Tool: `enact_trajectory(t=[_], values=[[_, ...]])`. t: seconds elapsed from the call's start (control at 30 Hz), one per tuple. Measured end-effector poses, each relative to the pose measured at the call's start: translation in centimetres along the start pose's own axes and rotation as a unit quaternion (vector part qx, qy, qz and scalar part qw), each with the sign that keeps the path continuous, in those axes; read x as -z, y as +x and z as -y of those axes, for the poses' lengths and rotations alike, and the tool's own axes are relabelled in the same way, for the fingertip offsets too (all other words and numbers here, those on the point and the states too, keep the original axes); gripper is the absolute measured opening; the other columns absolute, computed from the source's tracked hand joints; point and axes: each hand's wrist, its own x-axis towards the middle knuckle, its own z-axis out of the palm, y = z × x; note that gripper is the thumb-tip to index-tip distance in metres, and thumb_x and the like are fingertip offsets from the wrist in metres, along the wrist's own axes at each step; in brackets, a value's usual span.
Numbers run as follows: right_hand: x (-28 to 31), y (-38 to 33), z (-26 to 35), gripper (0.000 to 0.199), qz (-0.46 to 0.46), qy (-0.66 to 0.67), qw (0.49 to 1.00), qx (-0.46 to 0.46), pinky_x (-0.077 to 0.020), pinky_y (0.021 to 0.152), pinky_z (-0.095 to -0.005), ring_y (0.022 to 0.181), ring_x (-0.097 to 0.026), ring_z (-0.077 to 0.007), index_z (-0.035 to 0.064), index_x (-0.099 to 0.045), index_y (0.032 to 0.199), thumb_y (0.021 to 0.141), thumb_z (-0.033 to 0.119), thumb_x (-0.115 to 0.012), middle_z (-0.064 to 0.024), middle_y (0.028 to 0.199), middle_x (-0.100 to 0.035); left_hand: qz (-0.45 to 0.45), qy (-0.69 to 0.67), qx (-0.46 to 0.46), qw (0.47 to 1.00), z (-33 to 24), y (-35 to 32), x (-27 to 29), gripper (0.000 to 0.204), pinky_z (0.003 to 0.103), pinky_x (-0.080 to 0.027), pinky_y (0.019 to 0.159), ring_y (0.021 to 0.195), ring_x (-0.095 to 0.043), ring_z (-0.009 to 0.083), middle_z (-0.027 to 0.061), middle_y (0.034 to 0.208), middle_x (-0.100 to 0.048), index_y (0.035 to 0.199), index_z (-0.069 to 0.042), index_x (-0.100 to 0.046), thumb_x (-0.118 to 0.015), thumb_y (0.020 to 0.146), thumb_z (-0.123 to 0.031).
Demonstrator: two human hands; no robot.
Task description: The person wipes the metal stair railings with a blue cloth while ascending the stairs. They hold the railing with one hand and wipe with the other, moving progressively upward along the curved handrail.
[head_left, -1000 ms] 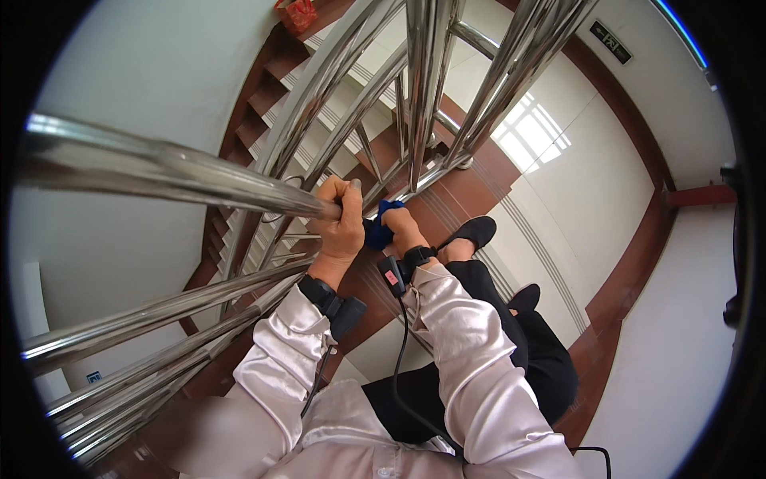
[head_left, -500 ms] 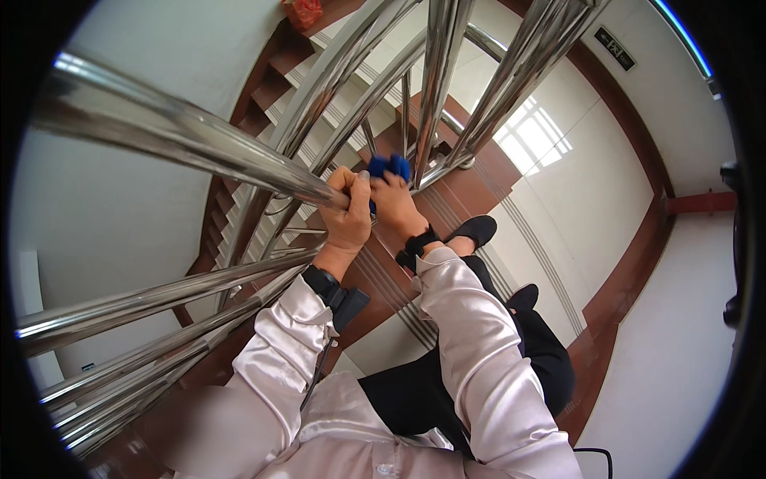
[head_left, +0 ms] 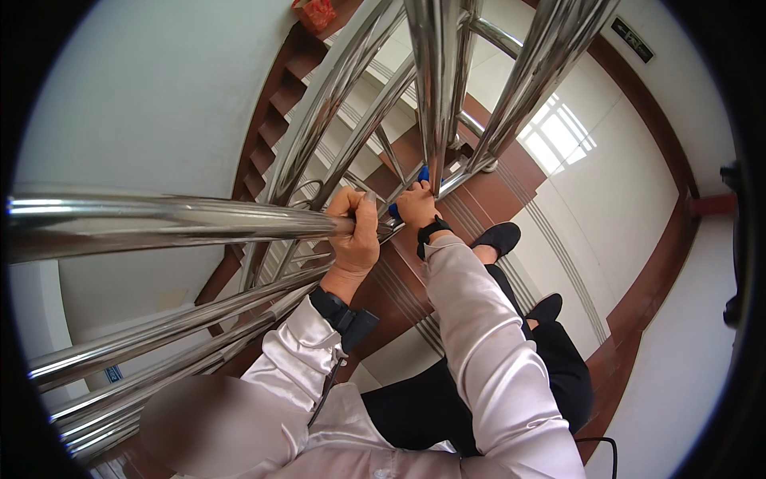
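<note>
My left hand (head_left: 355,233) is closed around the end of a thick, shiny steel tube (head_left: 175,218) of the stair railing, its thumb along the top. Just beyond it to the right, my right hand (head_left: 416,205) presses a blue cloth (head_left: 424,173) against a low railing bar near the foot of the steel posts (head_left: 432,88). Most of the cloth is hidden under my fingers; bits of blue show on both sides of them. Each wrist wears a black band.
Brown-edged stairs (head_left: 271,132) descend behind the railing. Several more steel rails (head_left: 171,307) run at the left. To the right lies a tiled landing (head_left: 574,199) with grooved brown steps. My feet in black shoes (head_left: 496,239) rest there. A red bag (head_left: 315,13) lies at the top.
The view has shifted, so the railing appears farther right. My right hand has moved a little away from my left, with the cloth now flatter beneath it. My left hand keeps its grip.
</note>
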Motion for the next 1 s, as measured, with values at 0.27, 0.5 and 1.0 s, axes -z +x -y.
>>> enact_trajectory(t=[0.27, 0.5, 1.0], values=[[1.0, -1.9, 2.0, 0.035, -0.021, 0.208, 0.975, 0.076, -0.0312, 0.11, -0.0437, 0.118, -0.057, -0.0247, 0.0293, -0.073, 0.118, 0.087, 0.018, -0.062, 0.0029, 0.122, -0.069, 0.002, -0.007, -0.006, 1.0, 0.4, 0.1, 0.1, 0.029, 0.024, -0.024, 0.041, 0.046, -0.031, 0.0038, -0.0039, 0.055, -0.036, 0.077, -0.01, -0.036, -0.053, 0.101, -0.011], [3.9, -2.8, 1.7, 0.028, 0.091, 0.525, 0.846, 0.038, -0.0496, 0.078, -0.0408, 0.092, -0.067, -0.0347, 0.0078, -0.07, 0.111, 0.095, 0.027, -0.058, -0.02, 0.098, -0.07, -0.003, 0.017, -0.016, 1.0, 0.6, 0.2, -0.1, 0.03, 0.024, -0.026, 0.043, 0.047, -0.032, 0.0035, -0.0045, 0.055, -0.038, 0.076, -0.011, -0.036, -0.053, 0.101, -0.012], [0.4, -6.7, 7.2, 0.048, -0.267, 0.351, 0.886, -0.141, -0.0281, 0.115, -0.0562, 0.14, -0.038, -0.0407, 0.0135, -0.063, 0.126, 0.08, -0.001, -0.06, -0.0077, 0.14, -0.055, -0.015, -0.012, -0.005, 1.0, 0.3, 0.3, -0.3, 0.03, 0.023, -0.027, 0.042, 0.047, -0.033, 0.0029, -0.0052, 0.056, -0.039, 0.076, -0.011, -0.037, -0.055, 0.1, -0.011]])
